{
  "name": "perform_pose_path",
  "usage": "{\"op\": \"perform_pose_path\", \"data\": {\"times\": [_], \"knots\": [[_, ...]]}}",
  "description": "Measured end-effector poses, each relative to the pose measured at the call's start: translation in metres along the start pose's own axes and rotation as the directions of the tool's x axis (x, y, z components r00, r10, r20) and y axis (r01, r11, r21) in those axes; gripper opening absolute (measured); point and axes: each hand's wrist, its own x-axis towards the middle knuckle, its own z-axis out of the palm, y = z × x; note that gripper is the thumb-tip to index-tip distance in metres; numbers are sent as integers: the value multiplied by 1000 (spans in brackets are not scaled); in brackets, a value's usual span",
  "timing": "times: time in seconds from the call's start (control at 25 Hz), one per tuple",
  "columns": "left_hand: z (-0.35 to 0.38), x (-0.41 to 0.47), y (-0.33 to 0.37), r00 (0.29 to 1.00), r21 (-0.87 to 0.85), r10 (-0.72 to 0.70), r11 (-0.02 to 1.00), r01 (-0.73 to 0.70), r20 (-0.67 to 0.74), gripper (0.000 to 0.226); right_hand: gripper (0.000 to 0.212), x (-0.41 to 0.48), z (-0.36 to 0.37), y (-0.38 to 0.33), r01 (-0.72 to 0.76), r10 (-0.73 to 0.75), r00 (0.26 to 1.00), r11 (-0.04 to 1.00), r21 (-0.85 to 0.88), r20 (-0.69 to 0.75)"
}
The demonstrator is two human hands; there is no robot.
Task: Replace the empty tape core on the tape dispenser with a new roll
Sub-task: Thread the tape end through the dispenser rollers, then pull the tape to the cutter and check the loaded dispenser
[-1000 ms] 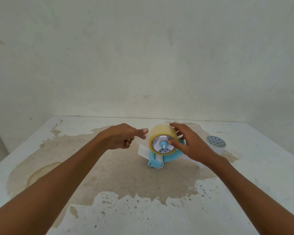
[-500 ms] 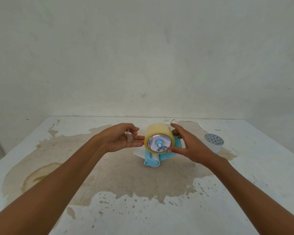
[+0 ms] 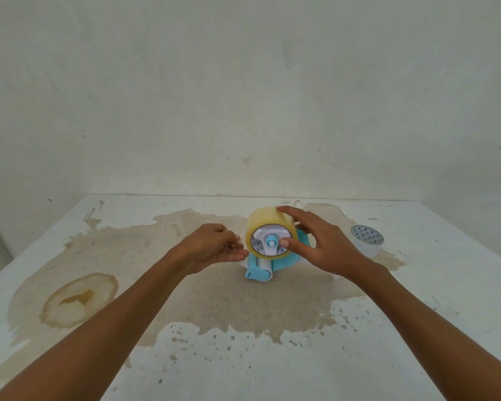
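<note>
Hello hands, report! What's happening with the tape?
Right hand on new tape roll, seated on blue dispenser. Left hand pinching beside roll; tape end not discernible. Empty core aside on table. Nothing blocking.

The tape roll [image 3: 268,224] looks like glossy, translucent yellowish plastic film. The dispenser [image 3: 284,263] is smooth, matt light-blue and white plastic. At three o'clock from it, the empty core [image 3: 366,240] looks like paper printed with blue marks. The surface [image 3: 417,328] is matt, rough white paint, worn and stained brown. The wall [image 3: 243,96] is matt and blotchy.
</note>
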Motion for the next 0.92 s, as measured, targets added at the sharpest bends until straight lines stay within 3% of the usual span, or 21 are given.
{"op": "perform_pose_path", "data": {"times": [0.12, 0.28, 0.4, 0.56, 0.68, 0.8, 0.92], "knots": [[-5, -4, -6, 997, 131, 66, 989, -60, -37, 23, 66, 1, 3, 3, -2, 3, 1000, 999, -32, 20], [-11, -14, -13, 999, 10, -29, 1000, 29, 27, 29, 65, 3, 3, 5, -25, 26, 1000, 999, -42, 11], [-3, -14, -21, 998, 29, -51, 998, 52, -37, 24, 62, 4, 4, 0, -48, 48, 998, 998, -26, -28], [5, -6, -23, 996, -135, 36, 990, -48, -86, 21, 69, 6, 3, -4, -83, 83, 997, 997, 8, 3], [7, -3, -11, 987, -134, 87, 985, -105, -133, 21, 81, 10, 0, -6, -131, 130, 991, 991, 17, 23], [6, -6, 22, 974, -105, 165, 978, -182, -153, 16, 60, 18, -7, -12, -155, 158, 987, 981, 121, -23], [4, -16, 70, 951, 34, 289, 957, -287, -113, 17, 49, 28, -23, -20, -213, 234, 971, 932, 293, -41]]}}
